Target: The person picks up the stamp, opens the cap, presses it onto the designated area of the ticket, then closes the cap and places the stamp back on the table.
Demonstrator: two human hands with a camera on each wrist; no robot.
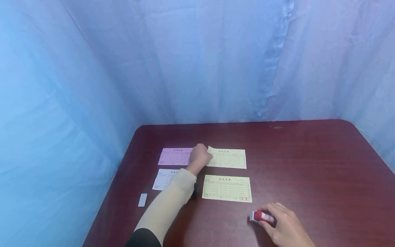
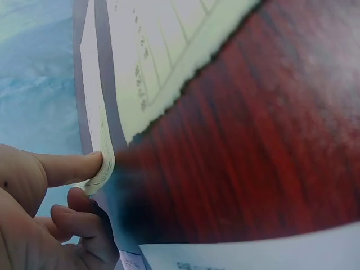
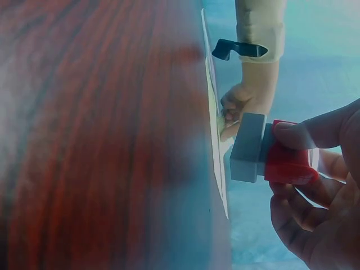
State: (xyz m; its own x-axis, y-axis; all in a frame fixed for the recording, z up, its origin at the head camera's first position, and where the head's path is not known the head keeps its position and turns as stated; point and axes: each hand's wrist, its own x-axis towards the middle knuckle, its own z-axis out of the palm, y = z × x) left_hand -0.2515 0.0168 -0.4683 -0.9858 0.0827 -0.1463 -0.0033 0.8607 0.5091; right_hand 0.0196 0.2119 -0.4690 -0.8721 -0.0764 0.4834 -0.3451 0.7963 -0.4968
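Note:
My left hand [image 1: 200, 156] pinches the left edge of the far pale-yellow form slip [image 1: 228, 159]; in the left wrist view that paper edge [image 2: 100, 163] curls up between thumb and finger. My right hand [image 1: 287, 224] holds a red-bodied stamp [image 1: 258, 216] with a grey base, just above the table near the front. In the right wrist view the grey base of the stamp [image 3: 247, 149] faces left, away from the palm. Nearer me lies another pale-yellow slip [image 1: 226, 188], bearing a red stamp mark [image 1: 244, 198] at its lower right.
A pink slip [image 1: 174, 156] lies left of my left hand. A white slip [image 1: 162, 180] below it is partly hidden by my sleeve. On the dark red table [image 1: 308, 171], a small white rectangular piece [image 1: 142, 200] rests at left. Blue curtains [image 1: 200, 61] surround the table.

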